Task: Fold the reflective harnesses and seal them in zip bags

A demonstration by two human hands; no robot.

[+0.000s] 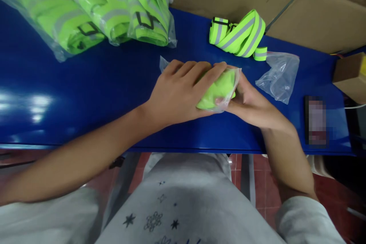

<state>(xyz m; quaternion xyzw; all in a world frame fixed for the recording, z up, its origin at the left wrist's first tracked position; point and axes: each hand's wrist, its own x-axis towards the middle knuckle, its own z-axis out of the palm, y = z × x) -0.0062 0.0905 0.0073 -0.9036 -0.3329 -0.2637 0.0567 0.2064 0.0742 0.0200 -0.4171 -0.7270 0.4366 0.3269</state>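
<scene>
Between my two hands is a clear plastic bag with a folded neon-green reflective strap (215,90) inside, just above the blue table. My left hand (185,87) lies over the top and left side of the bag, fingers curved round it. At the bag's right end, my right hand (246,97) grips the edge, its thumb on the near side and its other fingers mostly hidden behind. A loose coil of neon-green strap (238,36) with grey stripes and black buckles rests beyond my hands.
Several bagged green straps (148,19) lie at the back left. An empty clear bag (278,76) is right of the loose strap. Farther right are a blurred-out dark rectangular object (315,122) and a small cardboard box (350,78). Large brown cardboard (286,0) borders the table's far side.
</scene>
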